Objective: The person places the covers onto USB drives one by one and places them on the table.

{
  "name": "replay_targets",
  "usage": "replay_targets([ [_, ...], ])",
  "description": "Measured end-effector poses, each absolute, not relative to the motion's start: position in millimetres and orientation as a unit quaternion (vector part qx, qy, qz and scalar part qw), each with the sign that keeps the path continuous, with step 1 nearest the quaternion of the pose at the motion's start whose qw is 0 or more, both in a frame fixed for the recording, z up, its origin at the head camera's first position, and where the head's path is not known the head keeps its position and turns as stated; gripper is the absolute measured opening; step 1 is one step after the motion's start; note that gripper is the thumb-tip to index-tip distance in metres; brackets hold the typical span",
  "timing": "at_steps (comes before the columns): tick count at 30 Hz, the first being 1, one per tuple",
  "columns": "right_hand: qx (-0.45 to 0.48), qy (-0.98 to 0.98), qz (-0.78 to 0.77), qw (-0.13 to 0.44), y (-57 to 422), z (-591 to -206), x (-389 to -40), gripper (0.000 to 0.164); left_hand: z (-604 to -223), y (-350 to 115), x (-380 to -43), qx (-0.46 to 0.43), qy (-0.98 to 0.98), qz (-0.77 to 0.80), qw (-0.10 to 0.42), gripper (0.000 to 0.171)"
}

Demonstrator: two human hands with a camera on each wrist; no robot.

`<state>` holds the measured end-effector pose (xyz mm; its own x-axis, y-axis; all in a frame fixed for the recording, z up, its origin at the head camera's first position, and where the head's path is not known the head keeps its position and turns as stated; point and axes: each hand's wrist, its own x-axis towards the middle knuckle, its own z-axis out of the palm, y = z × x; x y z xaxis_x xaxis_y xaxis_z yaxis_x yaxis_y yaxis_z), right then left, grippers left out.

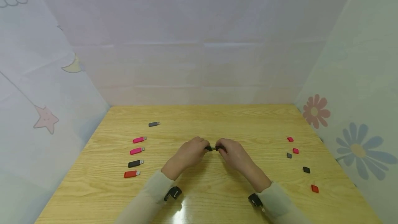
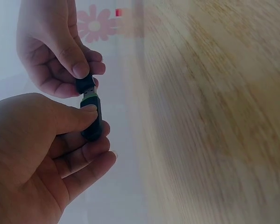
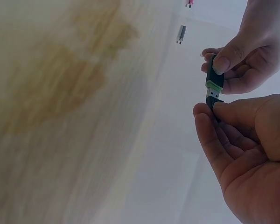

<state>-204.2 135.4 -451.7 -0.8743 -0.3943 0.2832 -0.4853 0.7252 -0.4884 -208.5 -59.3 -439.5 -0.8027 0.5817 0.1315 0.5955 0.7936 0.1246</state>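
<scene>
Between thumb and fingers, my left hand (image 1: 190, 152) pinches the body of a black USB flash drive (image 2: 90, 125) with a green band near its plug. My right hand (image 1: 234, 153) pinches a small black cap (image 2: 85, 85) by its sides. Drive and cap are in line, held over the middle of the table. Part of the silver metal plug (image 3: 213, 93) shows between the green band and the cap, with the cap right at the plug's tip. Fingers hide parts of both pieces.
On the wooden table (image 1: 199, 120), a column of uncapped USB drives lies at left: a grey one (image 1: 153, 124), pink ones (image 1: 137, 151), a black one (image 1: 134, 164) and a red one (image 1: 130, 174). Loose caps lie scattered at right, including a red cap (image 1: 315, 188) and a black cap (image 1: 306, 170).
</scene>
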Motion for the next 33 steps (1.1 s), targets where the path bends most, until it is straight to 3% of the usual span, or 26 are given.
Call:
replay_targets([
  [17, 0.236, -0.926, 0.285, 0.08, 134.5, -450.7, -203.0, 0.013, -438.3, -58.0, -208.1, -0.339, -0.933, -0.105, 0.056, 0.017],
  [33, 0.24, -0.923, 0.287, 0.09, 134.3, -449.0, -201.5, 0.013, -435.2, -55.0, -209.7, -0.347, -0.927, -0.141, 0.016, 0.019],
])
